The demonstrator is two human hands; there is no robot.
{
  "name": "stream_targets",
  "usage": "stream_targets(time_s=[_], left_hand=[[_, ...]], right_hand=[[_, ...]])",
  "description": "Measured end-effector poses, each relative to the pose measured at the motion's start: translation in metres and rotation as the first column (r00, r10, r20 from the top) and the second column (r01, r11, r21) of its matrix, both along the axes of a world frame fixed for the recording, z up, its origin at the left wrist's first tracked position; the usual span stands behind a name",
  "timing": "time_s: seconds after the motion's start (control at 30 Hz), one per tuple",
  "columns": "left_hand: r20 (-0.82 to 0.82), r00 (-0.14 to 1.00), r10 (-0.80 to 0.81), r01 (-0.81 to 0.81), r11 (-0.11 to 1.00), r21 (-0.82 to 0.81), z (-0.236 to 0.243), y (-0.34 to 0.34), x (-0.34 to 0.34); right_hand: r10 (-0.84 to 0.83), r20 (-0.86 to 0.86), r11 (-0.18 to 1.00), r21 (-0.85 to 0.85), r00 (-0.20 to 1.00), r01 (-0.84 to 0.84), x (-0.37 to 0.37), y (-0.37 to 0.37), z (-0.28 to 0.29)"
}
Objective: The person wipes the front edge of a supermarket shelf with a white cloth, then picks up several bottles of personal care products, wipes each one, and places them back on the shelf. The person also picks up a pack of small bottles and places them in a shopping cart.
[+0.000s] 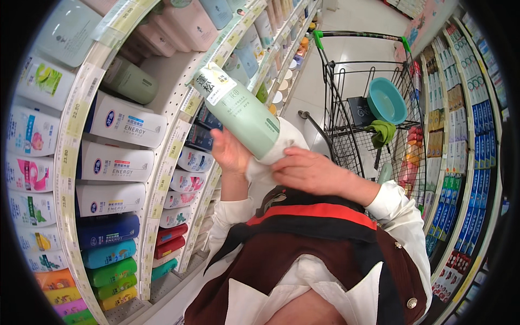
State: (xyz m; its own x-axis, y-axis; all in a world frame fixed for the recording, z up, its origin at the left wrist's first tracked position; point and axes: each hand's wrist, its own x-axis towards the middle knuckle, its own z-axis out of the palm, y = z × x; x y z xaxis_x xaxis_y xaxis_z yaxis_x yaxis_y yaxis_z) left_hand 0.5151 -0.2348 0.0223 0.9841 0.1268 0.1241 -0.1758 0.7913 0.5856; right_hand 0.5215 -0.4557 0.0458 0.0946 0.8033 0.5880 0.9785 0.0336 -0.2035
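Observation:
A pale green bottle (238, 114) with a white tag near its top is held tilted in front of my chest, its base toward me. My left hand (230, 151) is closed around its lower side; some of those fingers are hidden behind the bottle. A white cloth (284, 142) wraps the bottle's base. My right hand (309, 170) grips the cloth and presses it against the base, fingers bent over it.
Shelves (70, 135) of shampoo bottles rise close on my left, with a similar green bottle (130, 80) lying on one. Ahead right stands a wire shopping cart (346, 103) carrying a teal basin (387, 100) and a green cloth (382, 132). Toothpaste shelves (460, 151) line the right.

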Motion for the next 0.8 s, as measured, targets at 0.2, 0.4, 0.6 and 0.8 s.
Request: stream_targets(time_s=[0.2, 0.4, 0.6, 0.8], left_hand=[[0.03, 0.995, -0.091, 0.093, 0.995, -0.037, 0.028, -0.012, -0.006], [0.083, 0.996, 0.031, -0.049, 0.971, 0.233, 0.044, -0.007, -0.009], [0.065, 0.99, 0.124, -0.14, 0.878, 0.457, 0.063, 0.015, -0.019], [0.027, 0.957, 0.29, -0.261, 0.809, 0.527, 0.083, 0.033, -0.026]], right_hand=[[-0.385, -0.692, 0.898, -0.129, 0.61, 0.42, 0.051, -0.026, -0.008], [-0.04, -0.924, 0.999, -0.045, 0.379, -0.004, 0.061, 0.01, 0.04], [0.052, -0.938, 0.978, -0.022, 0.343, -0.208, 0.083, 0.065, 0.055], [0.031, -0.992, 0.926, 0.073, -0.118, -0.371, 0.109, 0.114, 0.052]])
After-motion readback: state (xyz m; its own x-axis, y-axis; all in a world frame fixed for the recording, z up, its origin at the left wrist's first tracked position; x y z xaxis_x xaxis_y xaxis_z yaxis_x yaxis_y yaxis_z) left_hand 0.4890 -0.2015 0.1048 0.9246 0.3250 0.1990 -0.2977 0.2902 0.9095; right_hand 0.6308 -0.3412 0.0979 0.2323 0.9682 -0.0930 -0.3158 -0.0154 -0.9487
